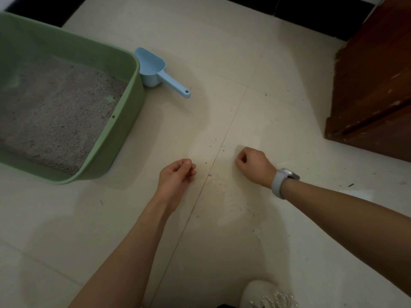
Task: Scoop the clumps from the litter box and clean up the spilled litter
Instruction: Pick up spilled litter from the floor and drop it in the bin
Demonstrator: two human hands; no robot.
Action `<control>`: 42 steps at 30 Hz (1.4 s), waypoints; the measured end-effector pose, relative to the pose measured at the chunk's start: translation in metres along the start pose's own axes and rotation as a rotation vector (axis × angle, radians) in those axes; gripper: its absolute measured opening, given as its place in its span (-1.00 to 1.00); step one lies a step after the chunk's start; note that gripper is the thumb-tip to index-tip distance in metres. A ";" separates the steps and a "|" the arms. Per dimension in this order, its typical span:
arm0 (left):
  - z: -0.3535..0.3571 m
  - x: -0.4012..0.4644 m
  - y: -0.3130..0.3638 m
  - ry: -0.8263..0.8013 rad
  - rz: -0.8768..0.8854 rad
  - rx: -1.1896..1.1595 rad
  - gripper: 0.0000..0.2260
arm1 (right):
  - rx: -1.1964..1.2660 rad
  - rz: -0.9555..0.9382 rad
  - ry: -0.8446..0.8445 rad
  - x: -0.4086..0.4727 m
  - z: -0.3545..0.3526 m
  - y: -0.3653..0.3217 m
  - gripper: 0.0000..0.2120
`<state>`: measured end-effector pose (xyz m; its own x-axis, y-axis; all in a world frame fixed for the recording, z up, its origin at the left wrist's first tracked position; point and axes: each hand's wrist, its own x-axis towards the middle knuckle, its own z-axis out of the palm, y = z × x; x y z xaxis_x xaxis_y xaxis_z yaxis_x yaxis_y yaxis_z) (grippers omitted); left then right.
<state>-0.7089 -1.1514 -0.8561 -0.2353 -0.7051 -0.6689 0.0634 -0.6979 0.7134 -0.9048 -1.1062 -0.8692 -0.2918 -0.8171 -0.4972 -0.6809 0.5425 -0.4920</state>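
Pale cream floor tiles (255, 63) stretch out beneath you, crossed by thin grout lines, with a dark strip along the far edge. At the far left sits the green plastic litter box (124, 121), its bottom covered in grey, gritty litter (55, 116). Just beside its right far corner, a light blue plastic scoop (153, 71) lies on the floor, its bowl touching or nearly touching the box wall and its handle pointing toward the right and near side. A reddish-brown wooden cabinet (373, 90) fills the far right.

Between your hands, along the grout line, small dark specks and a dusty smear of spilled litter (219, 178) are scattered on the tile. Your left hand (175, 176) hovers low with its fingers loosely curled, and you cannot tell whether it holds any grains. Your right hand (255, 165), wearing a pale grey wristwatch (281, 182), is curled with fingertips drawn together against the floor; whether they pinch litter is unclear.
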 end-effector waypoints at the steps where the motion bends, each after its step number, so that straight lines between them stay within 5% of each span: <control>1: 0.000 0.000 0.002 -0.019 -0.012 -0.048 -0.88 | 0.133 0.049 0.008 0.001 -0.003 -0.001 -0.89; 6: -0.004 0.005 0.009 0.004 -0.072 -0.264 -0.79 | 0.681 0.170 0.014 0.009 -0.021 -0.012 -0.80; 9: -0.005 0.009 0.008 0.097 -0.054 -0.148 -0.77 | 0.796 0.188 -0.029 0.009 -0.024 -0.016 -0.73; 14: -0.005 0.011 -0.005 0.171 0.140 0.635 -0.85 | 0.539 0.162 -0.062 0.007 -0.012 -0.017 -0.83; 18: 0.000 0.015 -0.011 0.158 0.297 0.925 -0.86 | 0.248 0.010 -0.045 0.004 -0.004 -0.016 -0.80; 34: -0.005 0.013 -0.046 -0.061 0.790 1.320 -0.65 | 0.068 -0.109 -0.031 -0.028 0.009 0.013 -0.83; 42: 0.002 0.010 -0.051 -0.002 0.679 1.162 -0.82 | 0.105 -0.102 -0.010 -0.033 0.009 0.015 -0.84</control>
<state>-0.7168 -1.1227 -0.8984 -0.4875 -0.8654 -0.1154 -0.6854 0.2975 0.6646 -0.8994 -1.0695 -0.8672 -0.2181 -0.8673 -0.4476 -0.6326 0.4748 -0.6118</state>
